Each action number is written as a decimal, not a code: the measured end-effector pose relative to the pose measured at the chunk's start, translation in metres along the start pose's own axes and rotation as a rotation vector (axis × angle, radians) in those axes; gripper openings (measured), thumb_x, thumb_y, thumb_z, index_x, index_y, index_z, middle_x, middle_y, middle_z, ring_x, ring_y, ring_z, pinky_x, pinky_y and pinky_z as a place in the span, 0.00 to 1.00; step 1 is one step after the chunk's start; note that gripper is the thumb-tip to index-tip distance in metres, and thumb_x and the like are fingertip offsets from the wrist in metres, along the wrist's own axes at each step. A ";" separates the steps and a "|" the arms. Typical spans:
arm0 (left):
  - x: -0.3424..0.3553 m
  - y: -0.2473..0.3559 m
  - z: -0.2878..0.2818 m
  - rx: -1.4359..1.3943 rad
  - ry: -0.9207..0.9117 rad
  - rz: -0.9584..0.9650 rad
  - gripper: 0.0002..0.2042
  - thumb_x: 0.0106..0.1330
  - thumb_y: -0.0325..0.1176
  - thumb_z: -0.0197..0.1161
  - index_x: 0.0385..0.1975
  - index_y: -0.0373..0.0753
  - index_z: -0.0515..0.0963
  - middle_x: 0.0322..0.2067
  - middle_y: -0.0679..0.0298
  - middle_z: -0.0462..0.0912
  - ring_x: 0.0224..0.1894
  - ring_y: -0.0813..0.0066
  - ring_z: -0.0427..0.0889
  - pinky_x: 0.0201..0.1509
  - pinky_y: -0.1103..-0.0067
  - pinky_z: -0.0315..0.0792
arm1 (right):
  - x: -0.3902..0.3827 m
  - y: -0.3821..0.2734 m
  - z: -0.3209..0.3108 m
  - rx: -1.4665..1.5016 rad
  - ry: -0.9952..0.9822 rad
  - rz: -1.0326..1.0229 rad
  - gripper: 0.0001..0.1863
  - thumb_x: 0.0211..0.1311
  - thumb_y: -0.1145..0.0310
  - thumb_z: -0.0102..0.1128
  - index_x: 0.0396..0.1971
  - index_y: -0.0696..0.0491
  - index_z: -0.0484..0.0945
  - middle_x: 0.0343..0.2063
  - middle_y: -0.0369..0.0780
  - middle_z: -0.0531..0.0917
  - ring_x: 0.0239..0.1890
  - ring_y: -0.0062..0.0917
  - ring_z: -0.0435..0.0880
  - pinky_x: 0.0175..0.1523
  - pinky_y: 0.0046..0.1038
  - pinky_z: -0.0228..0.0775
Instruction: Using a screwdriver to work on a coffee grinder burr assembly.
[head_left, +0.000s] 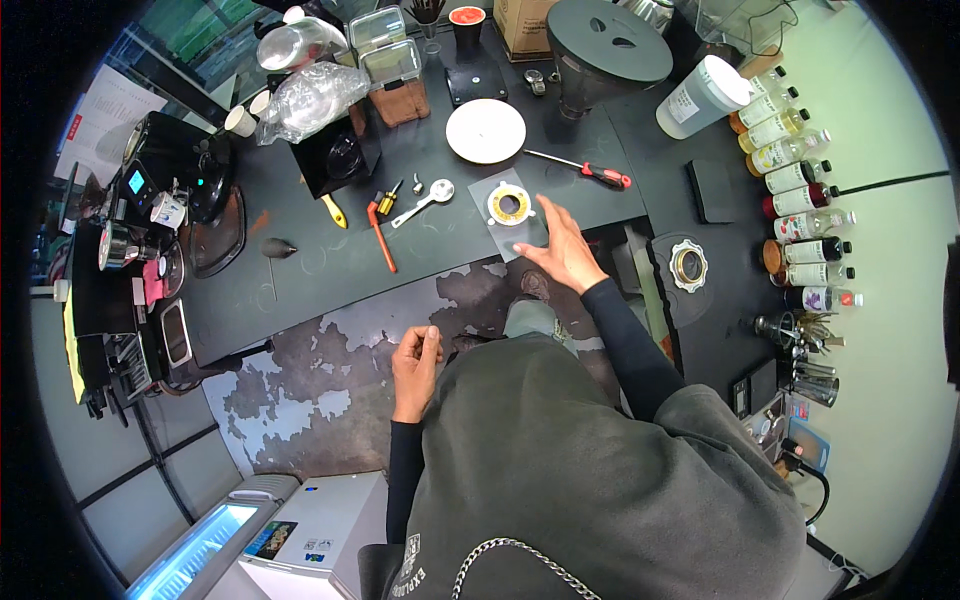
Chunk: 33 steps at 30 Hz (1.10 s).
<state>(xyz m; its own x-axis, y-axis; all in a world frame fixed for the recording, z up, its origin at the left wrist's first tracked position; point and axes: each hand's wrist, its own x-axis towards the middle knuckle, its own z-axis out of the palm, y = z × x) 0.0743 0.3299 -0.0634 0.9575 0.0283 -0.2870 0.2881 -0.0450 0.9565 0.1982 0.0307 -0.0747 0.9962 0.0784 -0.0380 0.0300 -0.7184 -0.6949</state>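
Note:
A white ring with small tabs and a yellow inner band (pixel 509 204) lies on a translucent grey sheet (pixel 507 243) near the counter's front edge. My right hand (pixel 565 252) reaches over the edge just right of it, thumb and fingers spread apart. Its thumb tip is over the sheet's near corner; whether it touches is unclear. Nothing shows in that hand. My left hand (pixel 415 372) is held in front of my body, away from the counter, with its fingers curled in and the thumb against them. I see nothing in it.
Left of the sheet lie a measuring spoon (pixel 424 203), an orange-handled tool (pixel 381 238) and a yellow-handled brush (pixel 334 211). Beyond are a white plate (pixel 486 131) and a red-handled screwdriver (pixel 605 177). A scalloped metal ring (pixel 689 265) sits right; several bottles (pixel 800 200) line the wall.

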 end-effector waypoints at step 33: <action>-0.029 0.158 0.115 0.386 1.070 0.513 0.40 0.57 0.38 0.80 0.67 0.30 0.69 0.61 0.48 0.80 0.62 0.53 0.81 0.68 0.65 0.72 | 0.048 -0.203 -0.095 0.413 -0.494 -1.144 0.48 0.42 0.51 0.83 0.65 0.52 0.73 0.49 0.41 0.81 0.52 0.39 0.79 0.67 0.46 0.62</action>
<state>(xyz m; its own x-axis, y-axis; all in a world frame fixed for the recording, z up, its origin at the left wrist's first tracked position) 0.0936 0.2067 0.0896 0.5210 0.7105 0.4730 0.0436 -0.5756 0.8165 0.2476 0.1146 0.1333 0.2869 0.8050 0.5193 0.7172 0.1789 -0.6735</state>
